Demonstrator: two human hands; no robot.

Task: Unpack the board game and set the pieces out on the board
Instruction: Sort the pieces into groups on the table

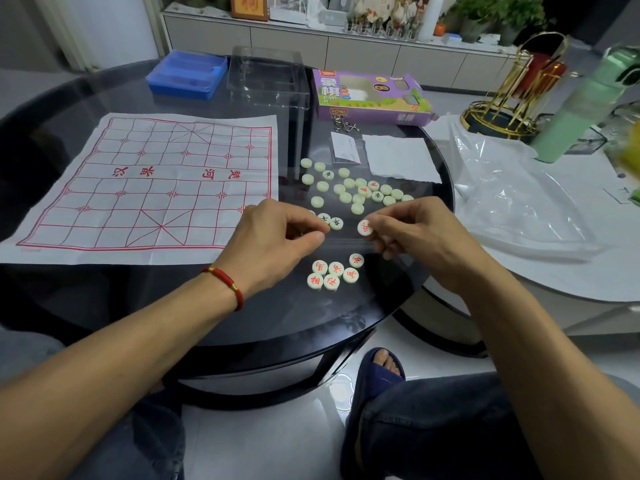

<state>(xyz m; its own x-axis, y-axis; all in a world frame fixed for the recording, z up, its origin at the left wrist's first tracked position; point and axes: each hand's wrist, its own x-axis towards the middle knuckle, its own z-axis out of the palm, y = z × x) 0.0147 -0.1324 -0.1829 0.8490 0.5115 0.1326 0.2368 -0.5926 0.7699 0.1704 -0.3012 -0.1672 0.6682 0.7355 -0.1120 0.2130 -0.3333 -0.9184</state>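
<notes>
A red-marked piece point(365, 227) pinched in the right hand point(420, 233) grip, left hand point(273, 244) fingers curled, its hold not discernible, paper board point(149, 188) spread on the worktop point(381, 299), loose pieces point(349, 192) scattered beside it

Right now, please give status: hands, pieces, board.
Right hand pinches red-marked round piece. Left hand curled over pieces. White paper board bare. Nothing blocks.

I sit at a round black glass-topped table point(86, 95) on a glossy white tiled floor point(294, 441). Beside it on my right stands a white curved-edged table point(571, 271). Along the far wall runs a long low white sideboard point(346, 46) carrying green potted plants point(498, 12) and ornaments. The light is dim and cool.
</notes>
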